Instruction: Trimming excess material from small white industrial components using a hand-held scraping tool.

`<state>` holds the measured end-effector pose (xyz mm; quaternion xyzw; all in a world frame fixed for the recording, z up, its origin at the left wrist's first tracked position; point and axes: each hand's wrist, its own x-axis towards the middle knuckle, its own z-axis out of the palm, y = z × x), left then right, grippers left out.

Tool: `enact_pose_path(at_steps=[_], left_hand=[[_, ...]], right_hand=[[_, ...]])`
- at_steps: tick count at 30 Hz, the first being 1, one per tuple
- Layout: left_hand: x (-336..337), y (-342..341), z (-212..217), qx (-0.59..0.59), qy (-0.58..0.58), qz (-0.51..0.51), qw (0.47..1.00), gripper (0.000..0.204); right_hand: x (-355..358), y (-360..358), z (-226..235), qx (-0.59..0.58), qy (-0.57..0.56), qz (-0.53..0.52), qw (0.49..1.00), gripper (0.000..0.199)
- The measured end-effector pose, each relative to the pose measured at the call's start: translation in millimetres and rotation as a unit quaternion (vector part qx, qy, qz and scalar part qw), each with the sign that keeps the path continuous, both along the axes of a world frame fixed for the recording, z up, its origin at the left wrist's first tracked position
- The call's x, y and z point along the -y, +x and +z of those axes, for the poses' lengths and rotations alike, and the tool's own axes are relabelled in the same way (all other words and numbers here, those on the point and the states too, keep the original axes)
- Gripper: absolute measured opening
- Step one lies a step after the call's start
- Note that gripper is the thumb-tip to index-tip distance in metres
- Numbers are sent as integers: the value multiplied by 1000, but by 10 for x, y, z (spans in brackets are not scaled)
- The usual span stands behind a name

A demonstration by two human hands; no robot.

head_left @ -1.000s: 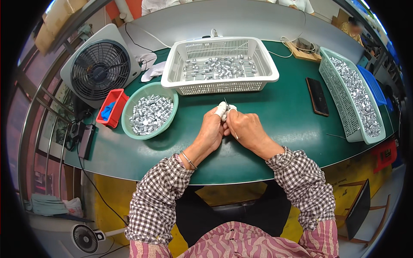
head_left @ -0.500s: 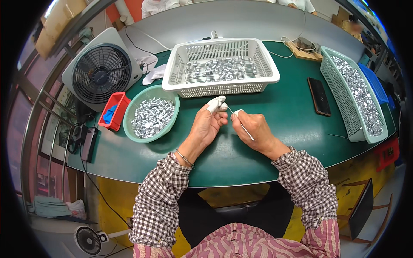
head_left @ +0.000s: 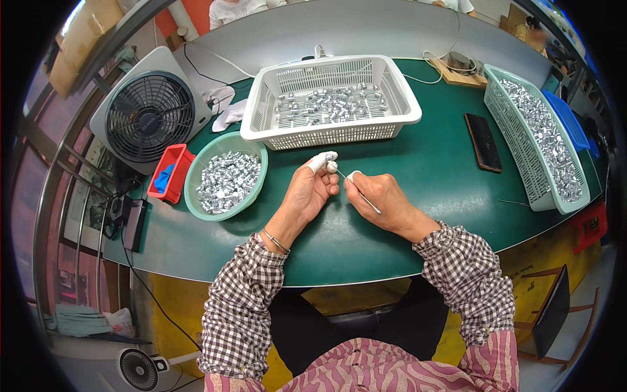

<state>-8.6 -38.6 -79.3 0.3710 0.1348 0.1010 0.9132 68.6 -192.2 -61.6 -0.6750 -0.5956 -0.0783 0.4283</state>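
Both hands, pressed together a second earlier, had drawn slightly apart, and the tip of the thin, silvery metal rod (head_left: 371, 204) had come away from the left fingers' grasp. Bare but for white-covered fingertips, the left hand (head_left: 307, 191) pinched a small silvery metal piece (head_left: 330, 157), mostly hidden, above the dark green tabletop (head_left: 366, 255). Closed around the slanting rod, the right hand (head_left: 386, 199) pointed its tip toward those fingertips; whether they touched could not be told. Beyond the hands stood a white, rectangular slatted plastic basket (head_left: 333, 137) of silvery pieces; a round, pale green plastic bowl (head_left: 228, 142) held more, left of them.
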Motion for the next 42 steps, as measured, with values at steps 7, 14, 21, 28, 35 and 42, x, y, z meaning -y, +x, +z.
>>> enact_pose_path(at_steps=[7,14,21,28,35,42], left_hand=[[37,-17,39,-7,26,1,1000,22],[85,-20,68,-16,48,-7,999,23],[186,-33,181,-57,213,45,974,18],[167,-51,195,-55,146,18,988,17],[106,-48,224,-82,240,44,966,17],[65,-95,359,-88,372,137,914,18]], right_hand=[[2,14,6,-19,-4,2,1000,20],[22,2,92,-58,-23,-16,998,20],[30,53,73,-51,-16,0,999,18],[39,99,38,42,-11,32,999,18],[28,124,47,-97,-12,64,993,21],[3,171,14,-112,32,5,993,19]])
